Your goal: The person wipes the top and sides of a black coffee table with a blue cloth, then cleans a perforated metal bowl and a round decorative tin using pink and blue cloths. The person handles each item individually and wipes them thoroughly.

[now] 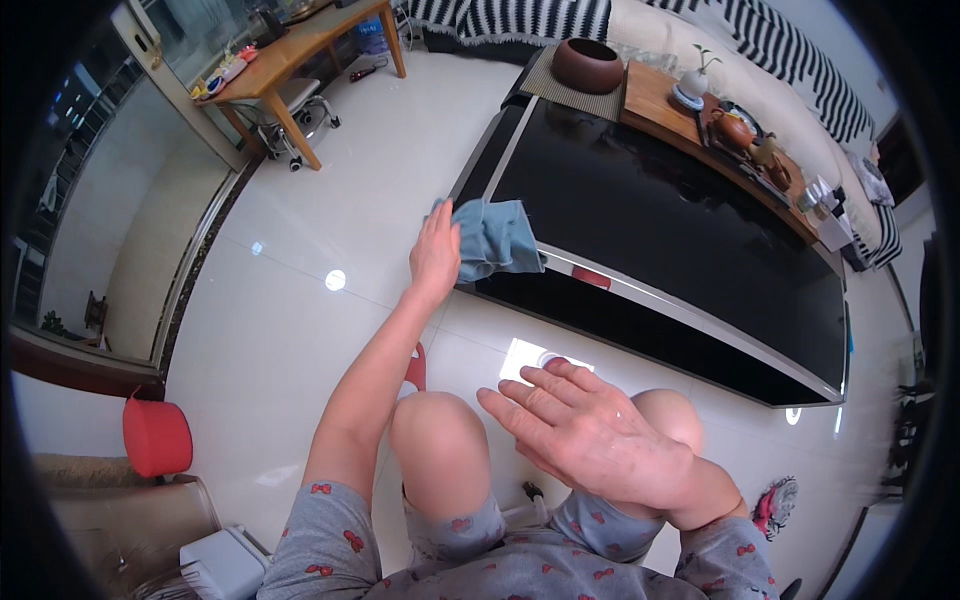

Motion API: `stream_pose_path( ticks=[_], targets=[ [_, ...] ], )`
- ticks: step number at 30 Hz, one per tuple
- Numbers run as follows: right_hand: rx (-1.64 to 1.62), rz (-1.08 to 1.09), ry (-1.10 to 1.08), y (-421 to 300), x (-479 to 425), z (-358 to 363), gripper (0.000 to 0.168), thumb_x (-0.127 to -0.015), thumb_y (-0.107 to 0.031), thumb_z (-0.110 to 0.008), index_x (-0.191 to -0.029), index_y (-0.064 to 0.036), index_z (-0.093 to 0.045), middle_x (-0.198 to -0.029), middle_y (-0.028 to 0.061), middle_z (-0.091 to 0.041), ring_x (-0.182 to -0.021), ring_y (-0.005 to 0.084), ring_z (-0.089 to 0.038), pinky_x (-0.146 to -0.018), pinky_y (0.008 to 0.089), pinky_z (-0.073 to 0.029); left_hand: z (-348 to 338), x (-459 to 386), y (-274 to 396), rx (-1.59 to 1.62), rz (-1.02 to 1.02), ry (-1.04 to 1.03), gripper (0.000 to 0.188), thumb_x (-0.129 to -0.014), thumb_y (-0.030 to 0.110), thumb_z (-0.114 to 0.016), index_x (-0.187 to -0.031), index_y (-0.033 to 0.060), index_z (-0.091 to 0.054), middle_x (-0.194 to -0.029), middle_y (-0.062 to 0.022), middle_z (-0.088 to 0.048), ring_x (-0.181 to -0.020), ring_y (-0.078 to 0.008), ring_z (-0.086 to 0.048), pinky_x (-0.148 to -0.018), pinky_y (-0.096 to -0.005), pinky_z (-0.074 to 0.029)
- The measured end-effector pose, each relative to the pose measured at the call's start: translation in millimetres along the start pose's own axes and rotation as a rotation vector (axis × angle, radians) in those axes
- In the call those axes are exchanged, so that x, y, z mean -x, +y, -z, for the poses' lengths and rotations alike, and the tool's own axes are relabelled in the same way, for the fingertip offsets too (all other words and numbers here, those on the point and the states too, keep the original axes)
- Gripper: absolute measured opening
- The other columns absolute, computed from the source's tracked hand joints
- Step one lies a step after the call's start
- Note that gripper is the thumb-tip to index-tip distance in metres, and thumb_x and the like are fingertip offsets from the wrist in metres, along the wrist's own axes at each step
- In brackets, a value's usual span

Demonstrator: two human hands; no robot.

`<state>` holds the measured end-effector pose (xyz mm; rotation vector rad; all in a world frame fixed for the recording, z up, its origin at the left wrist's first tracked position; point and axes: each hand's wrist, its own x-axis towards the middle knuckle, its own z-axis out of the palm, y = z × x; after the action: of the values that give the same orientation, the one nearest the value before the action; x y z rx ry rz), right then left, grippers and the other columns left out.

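My left hand rests against a blue-grey cloth at the near left corner of a black glossy coffee table. Part of the cloth lies on the tabletop and part hangs over the silver edge; whether my fingers grip it or only press it cannot be told. My right hand is raised above my knees, palm down, its fingers stretched and slightly apart, holding nothing.
Along the table's far side are a dark round pot on a woven mat and a wooden tea tray with a plant vase and teapots. A wooden desk and wheeled stool stand upper left; a red container sits lower left.
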<state>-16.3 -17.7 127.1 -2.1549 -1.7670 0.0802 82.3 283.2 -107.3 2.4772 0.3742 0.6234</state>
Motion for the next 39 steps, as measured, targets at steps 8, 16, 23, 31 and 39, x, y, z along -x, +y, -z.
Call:
stream_pose_path(
  ticks=[8,16,23,31,39],
  targets=[
    [-0.178,-0.313,0.199,10,75,1,0.040,-0.090,-0.015,-0.068,-0.129,-0.008,-0.066,-0.093,0.0145,-0.074,-0.098,0.0287,-0.071,-0.090,0.0388,-0.053,32,75,19,0.286,0.227,-0.140,0.028,-0.103,0.017,-0.053,-0.124,0.0025,-0.066,-0.110,-0.0205,-0.072,-0.105,-0.0356,-0.068,-0.088,-0.0436,-0.052],
    [-1.389,-0.709,0.247,75,96,-31,0.072,-0.100,-0.041,-0.064,-0.156,-0.009,-0.034,-0.137,0.0123,-0.059,-0.125,0.0221,-0.058,-0.095,0.0354,-0.051,99,117,232,0.962,0.471,-0.467,0.040,-0.108,0.021,-0.049,-0.145,0.0075,-0.049,-0.128,-0.0066,-0.063,-0.111,-0.0161,-0.063,-0.091,-0.0352,-0.053],
    [-0.919,-0.391,0.520,153,72,-112,0.031,-0.095,-0.014,-0.062,-0.125,-0.006,-0.062,-0.114,0.0075,-0.071,-0.108,0.0210,-0.067,-0.093,0.0346,-0.052,156,188,325,-0.019,-0.248,-0.475,0.067,-0.095,0.025,-0.063,-0.154,0.0078,-0.037,-0.128,-0.0233,-0.063,-0.110,-0.0397,-0.064,-0.098,-0.0447,-0.048],
    [0.481,-0.136,0.524,215,0,-153,0.045,-0.083,-0.010,-0.065,-0.127,-0.016,-0.062,-0.117,0.0089,-0.062,-0.104,0.0268,-0.059,-0.084,0.0411,-0.045,144,223,277,-0.149,-0.143,-0.365,0.047,-0.092,0.026,-0.065,-0.136,0.0092,-0.062,-0.102,-0.0198,-0.073,-0.093,-0.0382,-0.068,-0.086,-0.0432,-0.053],
    [0.555,-0.122,0.433,219,118,-118,0.050,-0.082,-0.002,-0.063,-0.131,-0.010,-0.063,-0.138,0.0127,-0.059,-0.115,0.0287,-0.059,-0.096,0.0404,-0.048,192,221,267,-0.072,0.119,-0.222,0.043,-0.093,0.029,-0.065,-0.130,0.0071,-0.065,-0.096,-0.0207,-0.074,-0.089,-0.0363,-0.072,-0.080,-0.0437,-0.054]
  ],
)
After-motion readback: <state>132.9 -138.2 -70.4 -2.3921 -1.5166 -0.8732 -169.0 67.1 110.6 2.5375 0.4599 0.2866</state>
